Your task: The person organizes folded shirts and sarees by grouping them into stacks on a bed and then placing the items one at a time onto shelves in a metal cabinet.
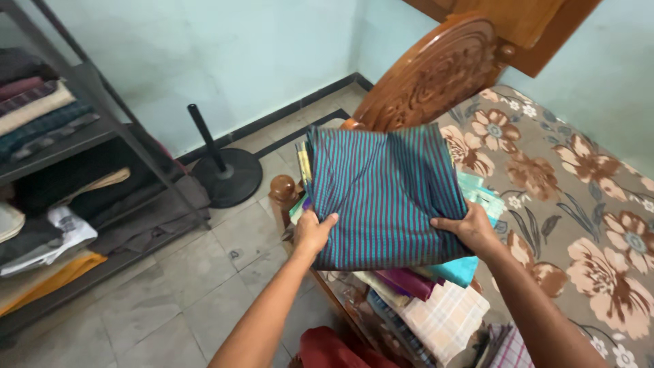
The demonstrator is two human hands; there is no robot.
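A folded cloth with thin teal and purple stripes is held up flat over the foot of a bed. My left hand grips its lower left edge, thumb on top. At the lower right edge, my right hand pinches it the same way. Under the cloth lies a pile of other folded fabrics: a turquoise one, a maroon one and a pale checked one. More folded edges stick out at the striped cloth's upper left.
The bed has a brown floral cover and a carved wooden footboard. A dark metal shelf rack with stacked folded clothes stands at left. A black round-based pole stand sits on the grey tiled floor by the wall.
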